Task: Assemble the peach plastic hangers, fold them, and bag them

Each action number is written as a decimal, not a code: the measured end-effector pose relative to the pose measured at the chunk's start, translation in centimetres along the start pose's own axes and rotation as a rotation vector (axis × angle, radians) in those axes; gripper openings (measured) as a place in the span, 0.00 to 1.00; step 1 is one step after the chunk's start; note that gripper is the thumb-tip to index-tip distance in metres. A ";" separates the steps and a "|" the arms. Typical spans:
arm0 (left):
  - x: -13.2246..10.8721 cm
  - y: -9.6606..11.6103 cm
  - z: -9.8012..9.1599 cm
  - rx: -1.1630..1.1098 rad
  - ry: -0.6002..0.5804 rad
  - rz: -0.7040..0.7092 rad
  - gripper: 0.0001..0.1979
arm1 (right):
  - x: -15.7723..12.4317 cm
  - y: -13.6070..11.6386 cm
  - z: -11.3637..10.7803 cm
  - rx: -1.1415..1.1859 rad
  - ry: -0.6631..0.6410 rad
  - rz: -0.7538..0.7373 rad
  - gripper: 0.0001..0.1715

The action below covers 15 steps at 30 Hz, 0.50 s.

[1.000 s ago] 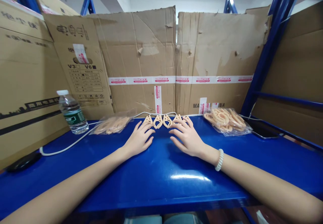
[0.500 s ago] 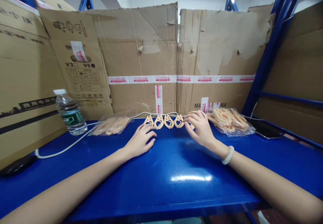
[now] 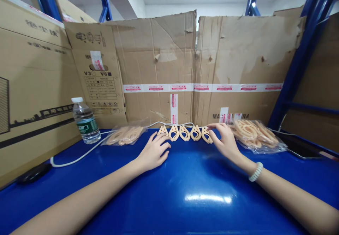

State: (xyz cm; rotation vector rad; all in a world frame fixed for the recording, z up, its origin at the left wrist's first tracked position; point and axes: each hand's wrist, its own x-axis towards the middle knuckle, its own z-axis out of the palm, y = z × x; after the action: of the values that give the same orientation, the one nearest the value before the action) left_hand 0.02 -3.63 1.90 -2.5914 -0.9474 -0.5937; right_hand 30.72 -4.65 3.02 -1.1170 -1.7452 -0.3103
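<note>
Several beige folded travel hangers [image 3: 184, 133], teardrop-shaped with cut-out middles, lie in a row on the blue tabletop [image 3: 159, 185]. My left hand [image 3: 154, 151] rests at the row's left end, fingers spread, fingertips over the lower part of the leftmost hanger [image 3: 162, 130]. At the opposite end, my right hand [image 3: 224, 139] hovers over or touches the rightmost hanger [image 3: 206, 135]; its thumb and fingers are apart and partly cover that piece. Neither hand grips anything that I can see. A pale coiled band [image 3: 256, 172] circles my right wrist.
Clear bags of the same beige pieces lie left [image 3: 127, 134] and right [image 3: 255, 135] of the row. A water bottle [image 3: 86, 122], a black mouse [image 3: 34, 173] and a white cable [image 3: 76, 159] are at left. A phone [image 3: 303, 147] lies far right. Cardboard sheets [image 3: 159, 65] stand behind.
My right hand has shifted off to the right, uncovering most of the rightmost hanger. My left hand stays at the left end. The camera view has turned slightly.
</note>
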 end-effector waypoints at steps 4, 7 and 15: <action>0.2 -0.4 -0.6 0.073 0.028 -0.060 0.11 | -0.3 -0.3 -0.1 0.031 0.006 0.006 0.12; 0.3 -0.7 -0.9 0.131 0.037 -0.117 0.12 | -0.4 -0.7 -0.3 0.053 0.016 0.009 0.11; 0.1 -2.9 -1.3 0.292 0.064 -0.381 0.13 | -0.7 -0.9 -0.3 0.100 0.058 0.005 0.09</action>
State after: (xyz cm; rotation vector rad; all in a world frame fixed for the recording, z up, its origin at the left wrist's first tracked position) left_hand -2.18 -2.07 3.49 -2.1381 -1.4043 -0.5760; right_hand 30.26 -5.69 2.87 -1.0302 -1.6878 -0.2471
